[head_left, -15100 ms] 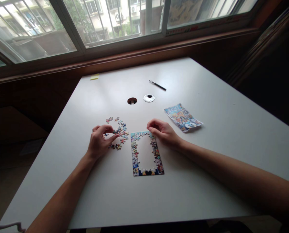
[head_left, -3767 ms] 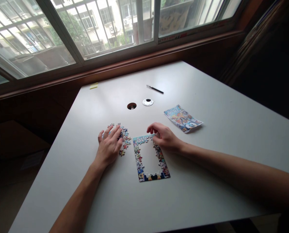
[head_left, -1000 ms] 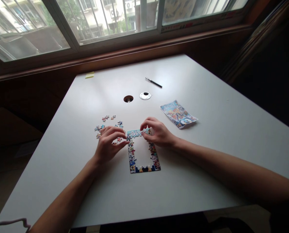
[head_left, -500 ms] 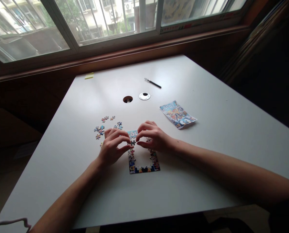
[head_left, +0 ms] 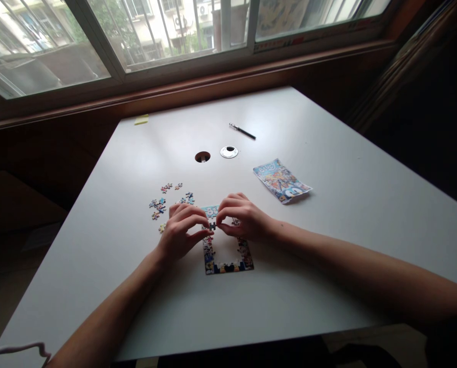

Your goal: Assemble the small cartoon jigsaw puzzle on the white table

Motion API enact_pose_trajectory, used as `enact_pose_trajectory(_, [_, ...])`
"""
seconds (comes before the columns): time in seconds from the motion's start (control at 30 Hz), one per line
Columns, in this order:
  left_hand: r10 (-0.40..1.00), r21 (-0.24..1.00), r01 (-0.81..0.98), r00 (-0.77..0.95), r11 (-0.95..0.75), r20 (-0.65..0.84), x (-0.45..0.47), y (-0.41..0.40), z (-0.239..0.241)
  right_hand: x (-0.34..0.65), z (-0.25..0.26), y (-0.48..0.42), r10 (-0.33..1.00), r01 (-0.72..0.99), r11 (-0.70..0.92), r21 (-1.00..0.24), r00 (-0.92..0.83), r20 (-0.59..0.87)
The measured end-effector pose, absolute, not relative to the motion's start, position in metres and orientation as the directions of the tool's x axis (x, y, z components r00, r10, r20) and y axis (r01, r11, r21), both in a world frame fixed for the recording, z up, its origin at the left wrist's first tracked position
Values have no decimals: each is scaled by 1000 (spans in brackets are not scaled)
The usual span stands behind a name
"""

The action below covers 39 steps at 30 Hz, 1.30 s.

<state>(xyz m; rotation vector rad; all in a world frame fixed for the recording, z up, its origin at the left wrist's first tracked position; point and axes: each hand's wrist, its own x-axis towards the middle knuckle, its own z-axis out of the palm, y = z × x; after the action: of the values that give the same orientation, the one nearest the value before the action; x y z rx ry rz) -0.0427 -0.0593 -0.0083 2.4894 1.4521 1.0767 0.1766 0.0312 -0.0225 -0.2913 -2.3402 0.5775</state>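
A small dark jigsaw puzzle piece (head_left: 212, 226) is held up between my two hands, over the upper left of a partly assembled puzzle frame (head_left: 230, 268). My left hand (head_left: 184, 230) pinches the piece's left side with thumb and fingers. From the other side, my right hand (head_left: 244, 217) closes its thumb and forefinger at the piece's right edge. The frame has a colourful printed border and a bare middle where the table shows; its top and upper right are partly covered by my hands. Several loose puzzle pieces (head_left: 158, 205) lie beyond my left hand.
A printed picture sheet (head_left: 282, 180) with curled edges lies to the right on the white table (head_left: 339, 235). Farther back are a pen (head_left: 243, 131), a round silver cover (head_left: 229, 152), a cable hole (head_left: 202, 157) and a yellow sticky note (head_left: 141, 119). A white cable (head_left: 17, 348) shows at lower left.
Both hands have shifted very slightly, the left one a little to the right, and the held piece has moved slightly right with it. The other things stay where they were.
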Motion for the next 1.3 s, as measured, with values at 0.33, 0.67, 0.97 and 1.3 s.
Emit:
enact_pose_trajectory(0.33, [795,423,718,303,-553,526,-43,-59,-9,178,-21,31,360,53,874,-482,-737,572])
enact_pose_trajectory(0.67, [795,449,700,290,-556,534,-42,-58,-10,180,-21,32,347,34,877,-480,-736,582])
enact_pose_trajectory(0.97, [811,462,710,272,-532,518,-42,-57,-10,180,-19,31,328,29,894,-447,-722,609])
enact_pose_trajectory(1.3, [809,458,703,295,-544,509,-42,-56,-9,180,-20,29,311,42,910,-412,-724,615])
